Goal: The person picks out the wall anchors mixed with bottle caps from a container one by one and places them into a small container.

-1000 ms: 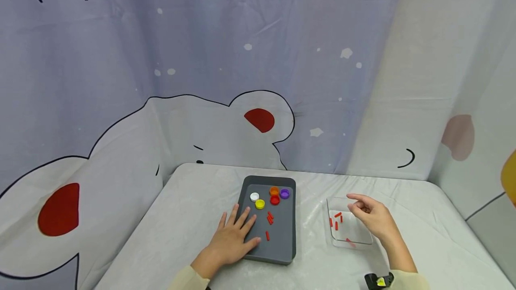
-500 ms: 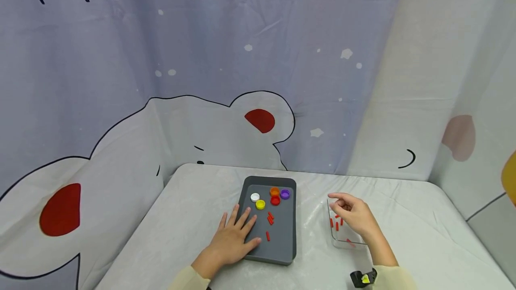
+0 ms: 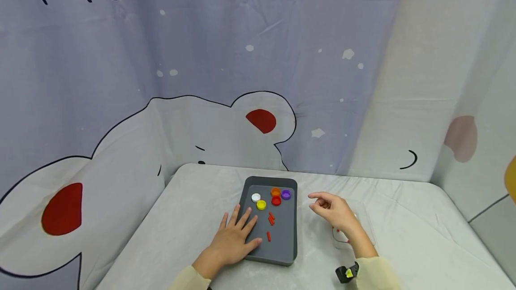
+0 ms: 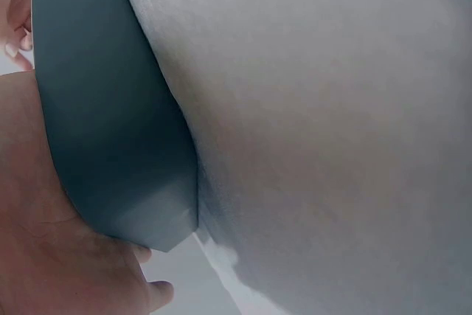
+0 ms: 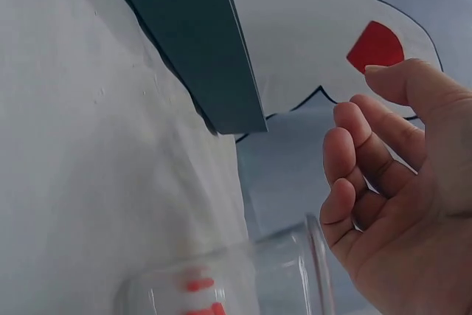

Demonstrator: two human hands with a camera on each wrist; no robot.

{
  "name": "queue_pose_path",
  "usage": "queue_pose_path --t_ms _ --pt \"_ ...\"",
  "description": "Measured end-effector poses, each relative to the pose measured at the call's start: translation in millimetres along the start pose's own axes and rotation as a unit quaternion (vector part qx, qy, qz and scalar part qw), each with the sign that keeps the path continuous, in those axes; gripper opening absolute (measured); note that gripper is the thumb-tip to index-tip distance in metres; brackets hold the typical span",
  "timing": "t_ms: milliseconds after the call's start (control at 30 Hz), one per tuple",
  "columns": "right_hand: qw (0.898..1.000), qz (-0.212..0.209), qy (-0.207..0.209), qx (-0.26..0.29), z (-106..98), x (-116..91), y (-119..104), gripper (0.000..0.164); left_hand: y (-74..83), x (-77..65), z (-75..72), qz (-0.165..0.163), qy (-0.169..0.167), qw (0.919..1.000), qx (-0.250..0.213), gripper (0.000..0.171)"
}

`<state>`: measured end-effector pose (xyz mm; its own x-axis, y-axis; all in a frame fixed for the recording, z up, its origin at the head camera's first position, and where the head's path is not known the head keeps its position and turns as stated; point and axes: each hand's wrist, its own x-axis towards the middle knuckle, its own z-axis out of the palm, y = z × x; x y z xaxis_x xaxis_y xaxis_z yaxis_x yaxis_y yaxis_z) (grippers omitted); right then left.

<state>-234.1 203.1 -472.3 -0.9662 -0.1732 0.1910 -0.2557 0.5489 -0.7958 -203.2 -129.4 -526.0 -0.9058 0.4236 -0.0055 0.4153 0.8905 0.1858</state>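
Observation:
My left hand rests with spread fingers on the left side of a grey tray. Small round caps stand toward the tray's far end: white, yellow, orange, red and purple. Nearer in lie several short red sticks. My right hand hovers between the tray and a clear plastic box, fingers loosely bent. In the right wrist view, thumb and fingertips are apart and nothing shows between them. The forearm and hand hide part of the box.
Red sticks show through the box's wall in the right wrist view. A white cloth covers the table. Behind it hangs a printed curtain, with another pale curtain on the right side.
My right hand has moved left from above the clear box toward the tray. The left hand and the things on the tray have stayed put.

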Motion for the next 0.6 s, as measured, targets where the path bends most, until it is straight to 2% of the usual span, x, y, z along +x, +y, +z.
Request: queue_pose_path --t_ms 233,600 --pt "0.999 -0.033 -0.028 0.007 16 12 -3 0.030 0.2 -0.2 -0.9 0.001 0.001 1.0000 -0.001 0.075" --pt "0.991 -0.101 -0.080 0.031 39 27 -11 0.031 2.0 -0.9 -3.2 0.001 -0.001 1.0000 -0.004 0.074"
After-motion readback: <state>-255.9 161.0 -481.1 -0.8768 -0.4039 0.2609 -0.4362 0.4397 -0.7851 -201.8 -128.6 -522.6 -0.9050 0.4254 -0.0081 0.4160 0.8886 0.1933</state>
